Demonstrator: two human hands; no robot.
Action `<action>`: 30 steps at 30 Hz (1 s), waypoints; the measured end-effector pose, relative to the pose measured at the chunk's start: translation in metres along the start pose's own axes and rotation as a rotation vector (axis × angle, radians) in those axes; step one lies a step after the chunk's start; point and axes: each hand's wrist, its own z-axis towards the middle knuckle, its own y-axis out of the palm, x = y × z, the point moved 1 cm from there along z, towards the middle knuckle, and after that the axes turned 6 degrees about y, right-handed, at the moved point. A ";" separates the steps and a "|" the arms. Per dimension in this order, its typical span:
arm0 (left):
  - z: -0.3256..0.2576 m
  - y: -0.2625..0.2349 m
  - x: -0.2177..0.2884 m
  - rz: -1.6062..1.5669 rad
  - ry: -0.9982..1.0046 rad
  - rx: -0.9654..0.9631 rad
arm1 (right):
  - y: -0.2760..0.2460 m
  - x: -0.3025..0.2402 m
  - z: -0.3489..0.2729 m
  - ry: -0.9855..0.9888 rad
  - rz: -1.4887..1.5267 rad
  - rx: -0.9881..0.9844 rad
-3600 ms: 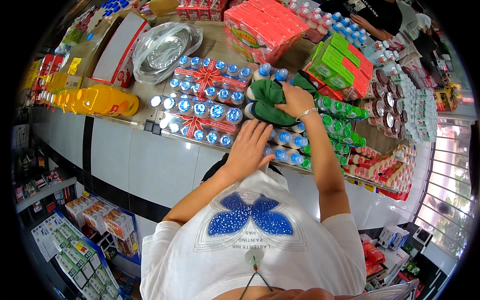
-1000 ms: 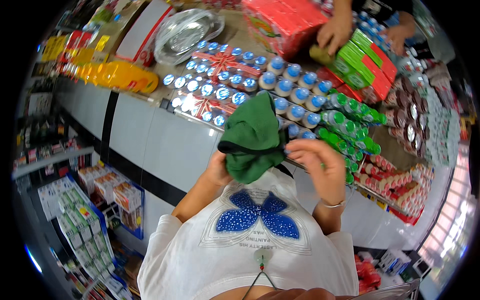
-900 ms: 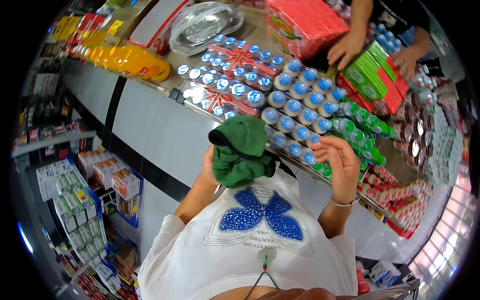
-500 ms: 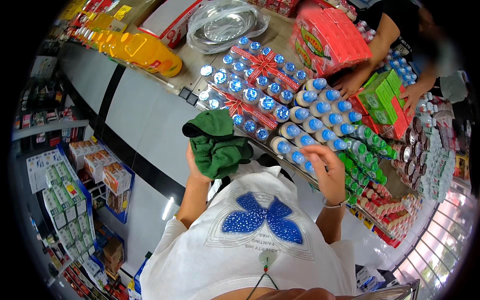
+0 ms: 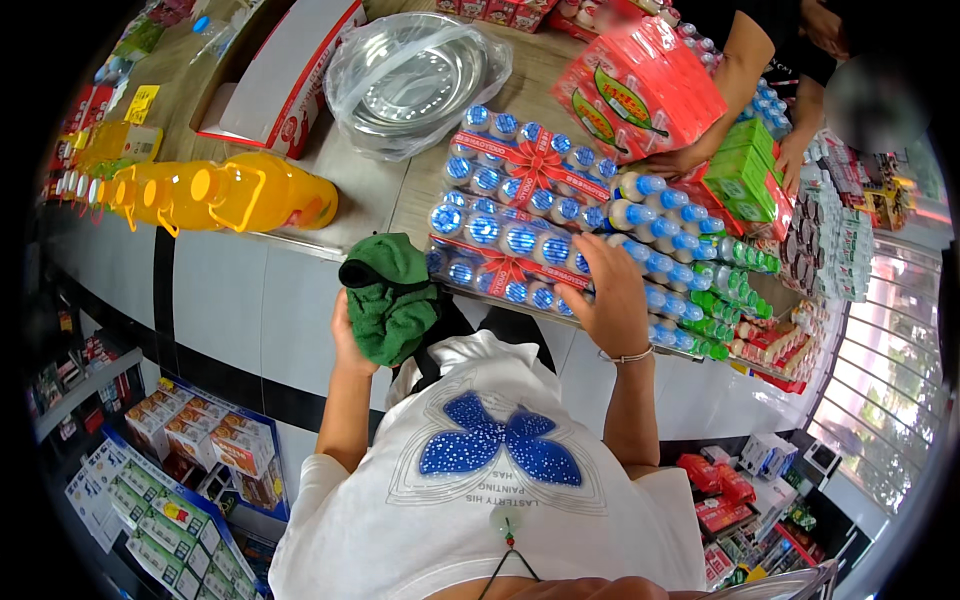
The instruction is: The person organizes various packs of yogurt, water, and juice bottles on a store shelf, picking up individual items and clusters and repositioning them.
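My left hand [image 5: 352, 340] is closed on a bunched green cloth [image 5: 392, 315] with a dark-lined fold, held just off the front edge of the display table. My right hand [image 5: 614, 305] has its fingers apart at the right end of the shrink-wrapped bottle packs [image 5: 520, 240], which have blue-and-white foil caps and red ribbon-print bands. Its fingertips appear to touch the pack; exact contact is hard to tell. Just right of that hand stand blue-capped milky bottles [image 5: 660, 265], with green-capped bottles [image 5: 735, 285] beside them.
Large yellow oil bottles [image 5: 265, 195] line the table's left edge. Behind are bagged steel basins [image 5: 420, 85] and a red-and-white carton [image 5: 290, 75]. Across the table, a person's hands [image 5: 790, 165] are at green boxes [image 5: 750, 170] beside a red carton pack [image 5: 640, 90]. Shelves with boxed goods [image 5: 215, 440] stand at lower left.
The view has shifted and turned along the table. My right hand has gone from above the blue-capped bottles to the foil-capped pack's right end. My left hand keeps the green cloth.
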 end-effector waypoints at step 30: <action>-0.022 -0.079 0.000 -0.181 0.073 0.382 | 0.024 -0.124 0.131 -0.711 0.068 -0.303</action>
